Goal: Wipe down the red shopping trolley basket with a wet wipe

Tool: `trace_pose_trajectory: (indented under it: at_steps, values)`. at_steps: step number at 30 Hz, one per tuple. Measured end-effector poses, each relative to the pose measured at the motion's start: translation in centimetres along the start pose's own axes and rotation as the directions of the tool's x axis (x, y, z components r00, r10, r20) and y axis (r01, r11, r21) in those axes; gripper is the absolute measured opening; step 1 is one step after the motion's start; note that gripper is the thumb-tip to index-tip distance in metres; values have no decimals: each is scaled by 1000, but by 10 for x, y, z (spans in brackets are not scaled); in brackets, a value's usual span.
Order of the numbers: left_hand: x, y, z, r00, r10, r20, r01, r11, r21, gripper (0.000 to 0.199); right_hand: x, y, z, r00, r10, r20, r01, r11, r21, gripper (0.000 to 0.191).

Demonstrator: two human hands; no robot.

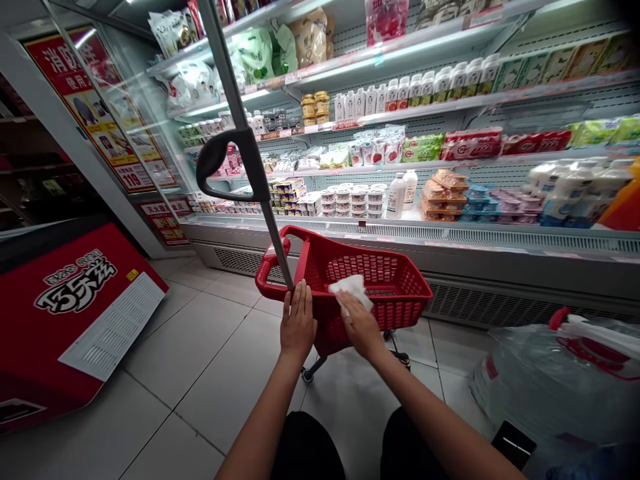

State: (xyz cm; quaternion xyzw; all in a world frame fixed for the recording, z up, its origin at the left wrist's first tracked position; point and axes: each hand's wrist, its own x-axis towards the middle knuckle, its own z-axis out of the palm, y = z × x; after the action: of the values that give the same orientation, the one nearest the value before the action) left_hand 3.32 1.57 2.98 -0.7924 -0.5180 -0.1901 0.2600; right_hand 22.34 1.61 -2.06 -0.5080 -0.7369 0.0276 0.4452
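In the middle of the frame is the red basket [400, 312] on wheels, in front of the chilled shelves. The left hand [299, 327] lies with its fingers straight and released against the near side, beside the foot of the grey pole [277, 235]. The right hand [360, 327] has its fingers holding a white cloth [354, 285] at the near rim; its thumb I cannot see. For good wiping, I think the left palm should steady the basket, because wheels could roll, while the cloth follows the rim with even pressure.
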Motion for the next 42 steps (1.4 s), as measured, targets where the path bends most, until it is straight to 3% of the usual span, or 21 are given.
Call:
trace_pose_trajectory:
  at_steps: [3, 5, 7, 14, 17, 20, 25, 28, 30, 33, 38, 40, 42]
  values:
    - [-1, -5, 0, 1000, 11, -18, -10, 1000, 20, 72, 19, -46, 20, 994, -99, 41, 95, 992, 80, 53]
    - [-2, -10, 0, 1000, 13, -15, -13, 1000, 26, 71, 20, -52, 20, 990, -131, 61, 125, 989, 81, 54]
    - [-4, -14, -2, 1000, 11, 2, -11, 1000, 21, 75, 11, -35, 11, 989, -128, 73, 126, 991, 40, 55]
    - [-1, -7, -4, 999, -39, 27, 40, 999, -23, 91, -54, 83, -55, 997, 73, 9, -70, 976, -207, 52]
    - [3, 5, -2, 997, -66, 32, 68, 997, -35, 85, -60, 96, -64, 984, 165, -65, -176, 953, -248, 51]
    - [7, 19, 1, 998, -20, 58, 23, 999, -50, 79, -44, 71, -45, 984, 163, -71, -175, 964, -200, 51]
    - [10, 32, 9, 998, -2, 60, 4, 999, -40, 73, -6, -7, 0, 998, -12, 54, 12, 1000, -3, 52]
    - [7, 28, 13, 999, -8, 32, 9, 1000, -26, 72, 0, -24, 7, 993, -79, 88, 75, 996, 44, 54]
    - [5, 23, 14, 1000, 15, 26, -14, 999, -41, 81, -7, -11, -1, 992, -82, 100, 81, 997, 16, 55]
    - [2, 18, 14, 999, 33, 27, -32, 998, -62, 94, -29, 34, -26, 996, -15, 83, 22, 996, -82, 54]
    - [3, 23, 14, 999, -14, 33, 16, 996, -85, 89, -58, 109, -73, 982, 187, -16, -186, 959, -215, 52]
    - [5, 27, 14, 999, -33, 29, 36, 994, -100, 85, -57, 116, -76, 966, 252, -62, -260, 941, -217, 52]
    - [7, 31, 14, 999, -47, 20, 49, 993, -108, 82, -47, 103, -65, 964, 255, -68, -264, 946, -187, 52]
